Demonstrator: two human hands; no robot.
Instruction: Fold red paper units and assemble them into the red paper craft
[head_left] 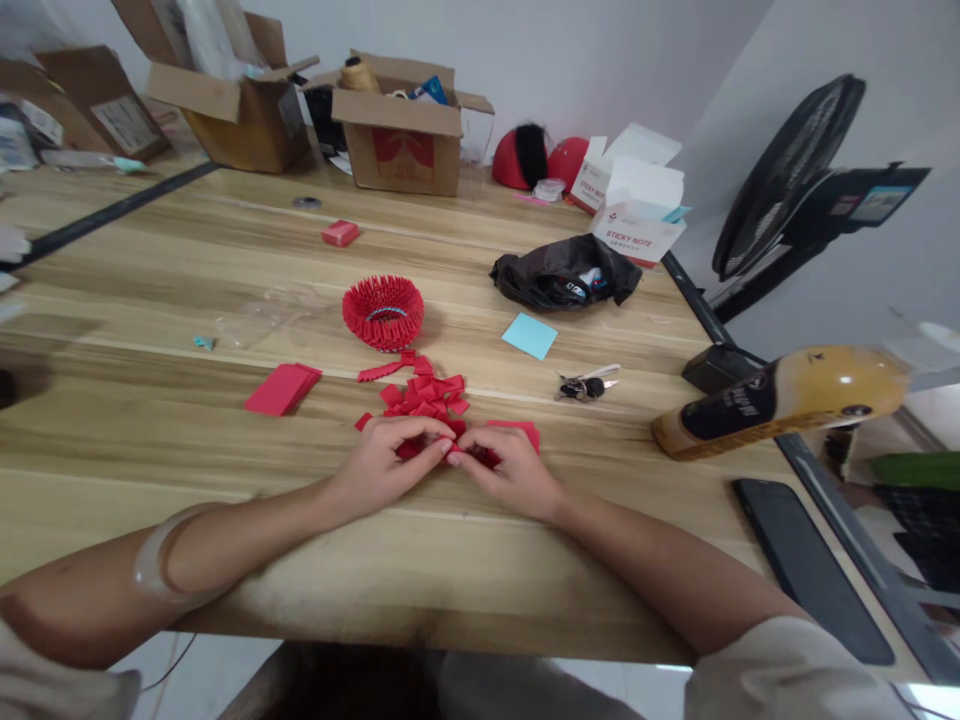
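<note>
My left hand [401, 455] and my right hand [510, 468] meet at the front middle of the table, fingertips pinched together on a small piece of red paper [453, 449]. Most of that piece is hidden by the fingers. Just beyond them lies a loose pile of folded red paper pieces [426, 393]. Behind the pile stands a red bowl [384, 312] built of many folded paper pieces. Red paper sheets [525, 431] lie partly under my right hand, and a stack of red paper [283, 389] rests farther left.
Across the back stand open cardboard boxes [405, 150] and a sticky note box [634, 235]. A black plastic bag [540, 275], a blue sheet [529, 336] and keys [585, 387] lie to the right. A drink bottle [780, 400], a phone [810, 565] and a fan [795, 170] are at the right edge.
</note>
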